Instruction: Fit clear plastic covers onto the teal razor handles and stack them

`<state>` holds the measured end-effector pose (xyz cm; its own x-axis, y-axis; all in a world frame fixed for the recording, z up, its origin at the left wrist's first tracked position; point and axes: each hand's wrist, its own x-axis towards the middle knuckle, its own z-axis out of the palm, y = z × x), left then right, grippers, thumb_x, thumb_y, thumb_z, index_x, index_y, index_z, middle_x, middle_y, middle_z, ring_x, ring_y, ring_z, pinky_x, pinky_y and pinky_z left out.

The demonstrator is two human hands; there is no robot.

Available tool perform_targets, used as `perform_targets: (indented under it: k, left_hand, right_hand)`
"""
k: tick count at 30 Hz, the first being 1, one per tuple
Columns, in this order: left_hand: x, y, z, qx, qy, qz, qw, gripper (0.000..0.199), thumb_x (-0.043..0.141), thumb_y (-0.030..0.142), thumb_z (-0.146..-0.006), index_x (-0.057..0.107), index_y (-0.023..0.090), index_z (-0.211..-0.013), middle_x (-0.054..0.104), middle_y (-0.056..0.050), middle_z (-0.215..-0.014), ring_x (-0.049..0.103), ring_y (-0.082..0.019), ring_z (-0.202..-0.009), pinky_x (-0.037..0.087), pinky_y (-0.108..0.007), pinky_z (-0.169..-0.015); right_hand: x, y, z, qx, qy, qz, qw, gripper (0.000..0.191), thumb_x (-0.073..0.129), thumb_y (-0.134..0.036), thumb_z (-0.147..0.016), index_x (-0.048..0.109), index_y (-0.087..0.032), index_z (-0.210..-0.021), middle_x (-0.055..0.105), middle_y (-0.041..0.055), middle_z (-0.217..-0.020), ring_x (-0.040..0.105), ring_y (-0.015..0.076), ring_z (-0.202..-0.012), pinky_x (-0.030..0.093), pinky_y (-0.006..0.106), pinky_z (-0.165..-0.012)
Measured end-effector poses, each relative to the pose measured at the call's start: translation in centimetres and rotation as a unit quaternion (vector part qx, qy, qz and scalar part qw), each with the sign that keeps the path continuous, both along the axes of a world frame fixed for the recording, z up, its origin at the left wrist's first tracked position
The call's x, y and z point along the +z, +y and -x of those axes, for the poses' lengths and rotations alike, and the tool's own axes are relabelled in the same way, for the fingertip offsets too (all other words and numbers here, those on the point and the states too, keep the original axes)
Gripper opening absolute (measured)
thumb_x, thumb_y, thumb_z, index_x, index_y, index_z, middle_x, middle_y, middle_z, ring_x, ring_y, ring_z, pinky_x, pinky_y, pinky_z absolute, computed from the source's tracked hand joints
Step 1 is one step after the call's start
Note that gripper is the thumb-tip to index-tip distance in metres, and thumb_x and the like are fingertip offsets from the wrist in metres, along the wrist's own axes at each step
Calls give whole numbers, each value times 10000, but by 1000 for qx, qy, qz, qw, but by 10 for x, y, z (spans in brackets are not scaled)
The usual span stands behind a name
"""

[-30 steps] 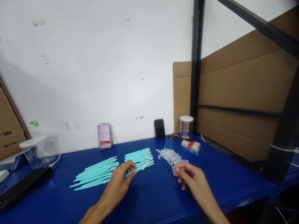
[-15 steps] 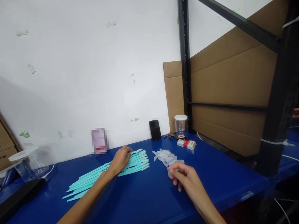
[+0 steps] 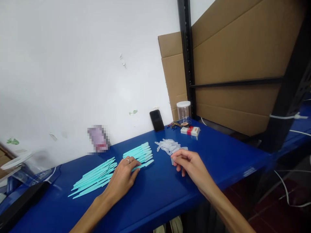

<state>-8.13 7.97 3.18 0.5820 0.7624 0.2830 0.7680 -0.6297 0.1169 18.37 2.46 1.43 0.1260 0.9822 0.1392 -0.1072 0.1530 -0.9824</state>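
My left hand is closed at the thumb and fingers on a slim teal plastic stick with a pale end, low over the blue table. The fingers hide part of the stick. Behind and left of that hand, more teal sticks lie side by side: a row with pale ends and a fanned group of tapered ends. My right hand pinches a small translucent plastic cap between thumb and index finger. Just beyond it sits a loose pile of similar translucent caps.
A black phone leans on the wall. Near it are a lidded clear jar, keys and a red-and-white box. At left stand another clear tub and a long black object. A black rack post rises at right.
My left hand has come nearer, from the far side of the teal row to its near side, with one stick in its fingers. The right hand keeps its pinch. The view has shifted.
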Motion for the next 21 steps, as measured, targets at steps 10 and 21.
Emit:
perform_targets:
  k: [10, 21]
  left_hand:
    - [-10, 3, -1, 8, -4, -18, 1000, 152, 450, 202, -956, 600, 226, -955, 624, -46, -971, 555, -228, -915, 441, -365, -818]
    - [-10, 3, -7, 30, 45, -67, 996, 195, 431, 187, -959, 602, 218, -871, 632, -45, -884, 554, -222, -864, 426, -342, -765]
  right_hand:
    - [-3, -1, 0, 1, -15, -9, 1000, 267, 670, -428, -781, 683, -162, -771, 640, 37, -701, 565, 137, -562, 401, 205, -419]
    - [-5, -1, 0, -3, -17, -9, 1000, 279, 686, -436, -777, 704, -157, -774, 638, 44, -691, 553, 137, -556, 402, 207, -419]
